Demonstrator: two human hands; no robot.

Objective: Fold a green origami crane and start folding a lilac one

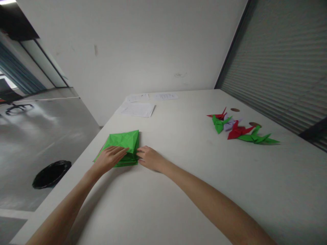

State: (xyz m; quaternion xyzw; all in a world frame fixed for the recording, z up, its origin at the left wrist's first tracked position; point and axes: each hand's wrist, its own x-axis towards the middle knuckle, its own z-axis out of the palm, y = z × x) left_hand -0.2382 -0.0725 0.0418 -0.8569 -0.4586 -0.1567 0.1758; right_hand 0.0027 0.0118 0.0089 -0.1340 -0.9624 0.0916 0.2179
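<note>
A stack of green square paper sheets (125, 137) with creases lies near the table's left edge. Its right side bulges up a little, and layered edges show at the front. Across its top rests my left hand (111, 156), fingers stretched out flat and close together. My right hand (149, 158) is at the stack's right edge, fingertips touching the paper with small gaps between the fingers. Whether a single sheet is pinched there is too small to make out. A thin reddish edge shows under the stack's left side.
Folded paper cranes in red (238, 131), green (257, 136) and pale purple (228, 123) sit at the right, near two round brown spots (235, 110). Printed papers (138, 109) lie at the far left of the white table (184, 197). A black-lined bin (52, 174) stands on the floor.
</note>
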